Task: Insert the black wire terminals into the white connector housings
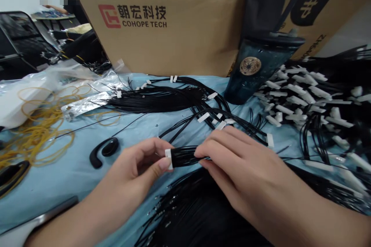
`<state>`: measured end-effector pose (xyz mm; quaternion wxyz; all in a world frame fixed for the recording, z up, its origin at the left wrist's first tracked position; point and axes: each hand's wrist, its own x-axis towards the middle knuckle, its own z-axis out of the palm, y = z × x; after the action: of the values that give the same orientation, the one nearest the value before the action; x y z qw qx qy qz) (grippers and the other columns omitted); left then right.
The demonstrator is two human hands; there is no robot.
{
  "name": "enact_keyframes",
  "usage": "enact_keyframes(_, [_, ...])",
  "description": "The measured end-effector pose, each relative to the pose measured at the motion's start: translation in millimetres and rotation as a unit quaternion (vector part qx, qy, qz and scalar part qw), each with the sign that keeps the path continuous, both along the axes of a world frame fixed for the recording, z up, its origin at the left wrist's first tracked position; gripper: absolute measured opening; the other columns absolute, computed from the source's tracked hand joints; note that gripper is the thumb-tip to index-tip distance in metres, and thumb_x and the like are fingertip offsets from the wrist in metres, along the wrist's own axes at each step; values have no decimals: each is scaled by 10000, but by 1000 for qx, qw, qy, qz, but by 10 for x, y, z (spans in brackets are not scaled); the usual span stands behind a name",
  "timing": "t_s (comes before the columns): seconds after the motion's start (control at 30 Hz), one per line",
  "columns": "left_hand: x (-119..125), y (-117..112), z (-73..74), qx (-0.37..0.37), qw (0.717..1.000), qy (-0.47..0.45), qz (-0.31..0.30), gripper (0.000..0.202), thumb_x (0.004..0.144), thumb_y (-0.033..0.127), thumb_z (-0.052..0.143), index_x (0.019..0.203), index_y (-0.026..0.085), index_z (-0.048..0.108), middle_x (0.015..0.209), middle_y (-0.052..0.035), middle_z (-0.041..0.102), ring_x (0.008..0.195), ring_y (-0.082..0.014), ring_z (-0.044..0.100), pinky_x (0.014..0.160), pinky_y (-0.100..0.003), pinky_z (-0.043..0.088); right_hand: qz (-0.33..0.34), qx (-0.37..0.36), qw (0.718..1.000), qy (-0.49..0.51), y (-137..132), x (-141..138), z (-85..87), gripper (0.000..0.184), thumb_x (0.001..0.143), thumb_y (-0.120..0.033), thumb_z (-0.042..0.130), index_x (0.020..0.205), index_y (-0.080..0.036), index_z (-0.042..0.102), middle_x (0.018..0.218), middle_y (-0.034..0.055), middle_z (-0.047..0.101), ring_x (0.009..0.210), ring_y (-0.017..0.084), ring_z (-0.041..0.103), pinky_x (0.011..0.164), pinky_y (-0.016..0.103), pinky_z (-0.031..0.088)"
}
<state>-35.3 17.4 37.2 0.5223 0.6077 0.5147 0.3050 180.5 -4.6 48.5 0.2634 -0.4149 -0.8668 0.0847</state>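
Note:
A white connector [168, 158] with a flat row of black wires [184, 156] is held up at the middle of the view. My left hand [142, 164] pinches the connector between thumb and fingers. Just right of it, my right hand [228, 154] is closed on the wires, its thumb and fingertips together. Beneath both hands lies a large bundle of loose black wires [197, 208] with small shiny ends. Behind them are more black cables with white connectors [203, 117].
A blue tumbler [246, 71] stands before a cardboard box [174, 42]. White connectors [301, 92] are heaped at the right. Yellow rubber bands [37, 135], a black ear-hook earphone [108, 147] and plastic bags lie left on the blue cloth [66, 177]. Another person [74, 5] is far left.

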Motion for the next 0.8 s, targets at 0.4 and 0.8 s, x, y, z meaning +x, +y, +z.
enact_keyframes(0.4, [-21, 20, -25, -18, 999, -44, 15, 96, 827, 313, 733, 826, 217, 737, 672, 47, 669, 646, -136, 610, 589, -189, 492, 125, -25, 990, -54, -169, -52, -35, 237, 911, -156, 738, 728, -219, 600, 816, -14, 640, 692, 133, 571, 552, 217, 469])
enact_keyframes(0.8, [-44, 25, -4, -2, 1000, -27, 8, 67, 804, 288, 756, 808, 222, 742, 664, 50, 663, 640, -138, 610, 580, -190, 495, -5, -230, 964, 135, 15, -30, 70, 206, 923, -62, 647, 810, -222, 710, 816, -61, 738, 714, 76, 668, 638, 154, 500])
